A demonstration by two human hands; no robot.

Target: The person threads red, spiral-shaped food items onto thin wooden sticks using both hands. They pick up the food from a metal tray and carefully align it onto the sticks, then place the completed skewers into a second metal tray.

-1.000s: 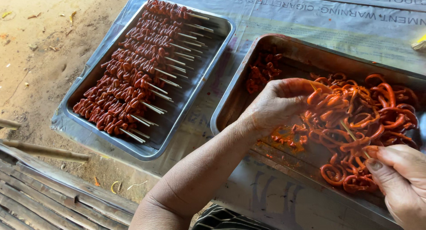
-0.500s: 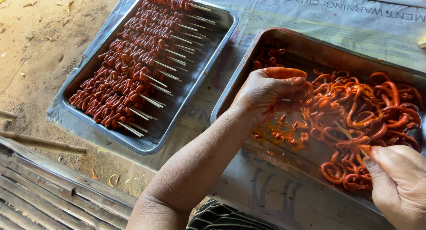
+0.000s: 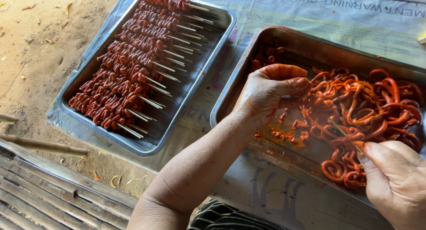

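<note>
In the right-hand metal tray (image 3: 266,39), a marinated intestine strip (image 3: 310,94) is pinched by the left hand (image 3: 266,94); a bamboo skewer (image 3: 344,134) is gripped by the right hand (image 3: 395,176). The strip is best threaded in tight folds, like the finished skewers (image 3: 128,70) left of that tray.

The left hand (image 3: 266,94), which lay flat over the orange-red meat strips (image 3: 364,106) a second ago, now curls at the pile's left edge, fingers (image 3: 295,86) pinching a strip. The right hand (image 3: 395,179) sits slightly lower, its thin bamboo skewer (image 3: 344,133) angled into the strips.
</note>
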